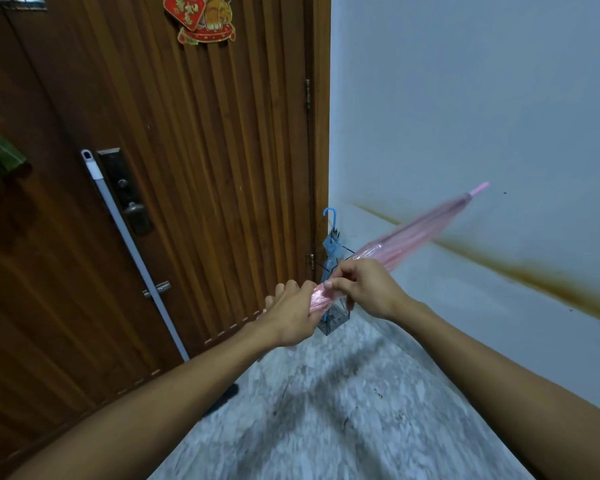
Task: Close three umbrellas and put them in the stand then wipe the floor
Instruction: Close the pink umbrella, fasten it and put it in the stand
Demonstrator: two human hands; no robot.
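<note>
Hands, left hand (291,315) and right hand (364,289), gripping folded pink umbrella (416,233), tip pointing up-right

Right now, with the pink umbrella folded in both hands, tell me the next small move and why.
Probably swing the pink umbrella tip-down and lower it into the stand in the corner. Both the left hand and right hand grip its folded canopy, its tip points up toward the wall, and the blue umbrella already sits in the stand.
</note>
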